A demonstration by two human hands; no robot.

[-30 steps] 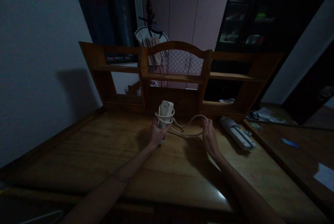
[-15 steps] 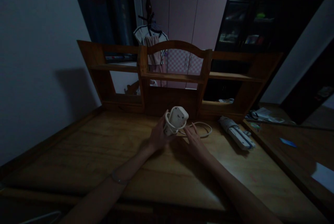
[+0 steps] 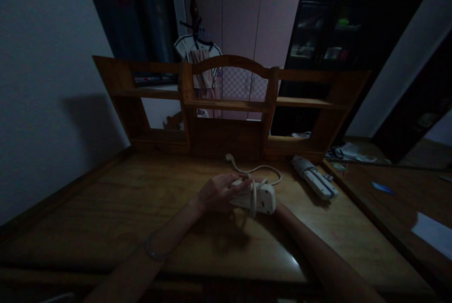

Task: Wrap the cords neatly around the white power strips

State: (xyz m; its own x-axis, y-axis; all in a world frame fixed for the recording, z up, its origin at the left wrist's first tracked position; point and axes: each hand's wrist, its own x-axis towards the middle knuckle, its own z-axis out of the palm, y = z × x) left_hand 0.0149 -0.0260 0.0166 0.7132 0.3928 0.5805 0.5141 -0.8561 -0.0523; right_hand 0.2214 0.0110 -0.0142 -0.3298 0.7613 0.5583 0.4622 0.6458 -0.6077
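A person's left hand is wrapped around one end of a white power strip above the middle of a wooden desk, its fingertips at the cord looped about the strip. The strip is held sideways off the surface, its free end toward the desk's right edge, a shadow below. The right hand is mostly hidden behind that free end; how far its fingers are closed, and on what, cannot be told. A loose length of cord curves beyond the hands to a plug near the desk's far edge, before the shelf. A second strip, gray cord bound about its far end, rests beside the right edge, near the far right corner. Past that edge, a blue card and a white sheet lie on a neighboring brown surface.
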